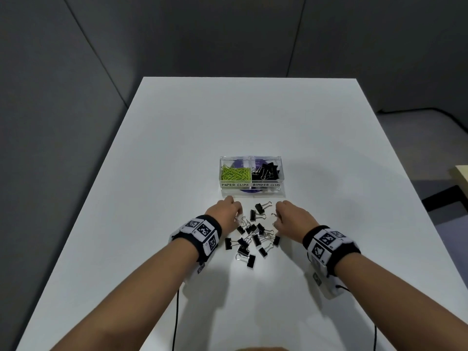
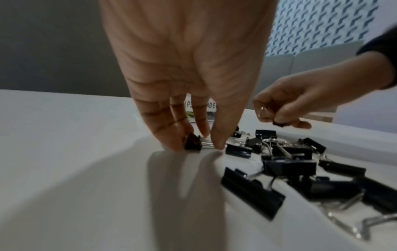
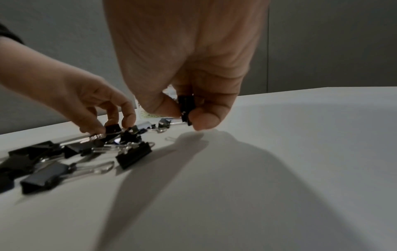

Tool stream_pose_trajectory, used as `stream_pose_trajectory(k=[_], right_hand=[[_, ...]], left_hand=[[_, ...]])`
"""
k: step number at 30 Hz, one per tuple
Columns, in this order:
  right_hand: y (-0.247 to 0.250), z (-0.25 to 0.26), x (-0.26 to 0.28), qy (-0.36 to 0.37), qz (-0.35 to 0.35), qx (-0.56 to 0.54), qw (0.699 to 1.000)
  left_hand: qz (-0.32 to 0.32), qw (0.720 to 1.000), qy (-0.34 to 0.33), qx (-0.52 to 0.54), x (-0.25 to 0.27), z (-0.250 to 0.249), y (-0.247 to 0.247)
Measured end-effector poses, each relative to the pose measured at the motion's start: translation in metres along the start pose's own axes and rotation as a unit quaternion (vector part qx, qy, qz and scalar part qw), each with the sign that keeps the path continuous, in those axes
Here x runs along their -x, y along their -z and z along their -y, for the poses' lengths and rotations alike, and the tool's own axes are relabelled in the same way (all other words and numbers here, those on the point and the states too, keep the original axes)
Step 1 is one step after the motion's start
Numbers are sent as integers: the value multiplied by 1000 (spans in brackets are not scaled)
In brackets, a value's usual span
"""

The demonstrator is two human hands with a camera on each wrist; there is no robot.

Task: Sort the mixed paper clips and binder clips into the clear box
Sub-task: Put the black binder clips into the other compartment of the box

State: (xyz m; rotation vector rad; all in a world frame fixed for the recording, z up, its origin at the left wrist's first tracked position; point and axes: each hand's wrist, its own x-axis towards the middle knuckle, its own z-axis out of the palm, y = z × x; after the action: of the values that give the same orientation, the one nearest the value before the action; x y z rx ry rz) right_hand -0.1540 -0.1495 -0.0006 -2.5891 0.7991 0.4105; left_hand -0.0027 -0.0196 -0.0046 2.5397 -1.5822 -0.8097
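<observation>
A: Nearest first: loose binder clips (image 1: 249,239) heaped on the table (image 1: 177,148), wire handles crossing. No paper clips seen among them.

B: And the left hand (image 1: 225,214)?

A: Down at the heap's left edge, thumb and fingertips pinching one black clip (image 2: 193,144) against the table. Best lifted straight up, slowly; probably hooked to a neighbour's handle. Shake loose low over the heap, not over the box.

B: Right hand (image 1: 293,216)?

A: Just off the table, thumb and forefinger pinching a second clip (image 3: 185,108) by its black body. Good hold; better than by the springy wire.

B: Then where?

A: Beyond both hands: clear box (image 1: 250,184), two labelled halves. Green paper clips (image 1: 235,173) on the left, sorted binder clips (image 1: 266,171) on the right. Carry both to the right half, release low inside the wall to avoid a bounce across the divider.
</observation>
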Motion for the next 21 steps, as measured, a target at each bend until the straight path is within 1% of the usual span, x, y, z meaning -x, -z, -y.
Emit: stream_pose_trajectory(k=[2, 5, 8, 10, 11, 12, 13, 15, 16, 18, 21], right_hand=[[7, 3, -2, -19, -11, -22, 1000], [12, 7, -9, -13, -23, -31, 999], [12, 11, -15, -22, -9, -87, 996], [13, 15, -16, -4, 14, -106, 994], [13, 17, -16, 20, 23, -73, 997], [13, 20, -16, 47, 26, -17, 998], [12, 21, -17, 76, 20, 36, 996], [9, 22, -20, 110, 20, 85, 990], [7, 21, -22, 121, 17, 106, 987], [4, 19, -24, 122, 7, 136, 983], [3, 17, -26, 90, -11, 100, 991]], left_hand=[[11, 1000, 9, -6, -1, -2, 0], [36, 999, 33, -8, -4, -3, 2], [56, 998, 34, -21, -4, -3, 2], [38, 999, 36, 10, -3, -1, 1], [26, 998, 37, 33, -3, 0, 0], [20, 997, 40, 59, -2, 0, 1], [21, 995, 44, 82, -1, 0, 1], [35, 993, 43, 104, 1, -1, 2], [46, 994, 38, 95, 3, -3, 2], [66, 997, 33, 35, 6, -6, 0], [60, 997, 40, -28, 6, -10, -5]])
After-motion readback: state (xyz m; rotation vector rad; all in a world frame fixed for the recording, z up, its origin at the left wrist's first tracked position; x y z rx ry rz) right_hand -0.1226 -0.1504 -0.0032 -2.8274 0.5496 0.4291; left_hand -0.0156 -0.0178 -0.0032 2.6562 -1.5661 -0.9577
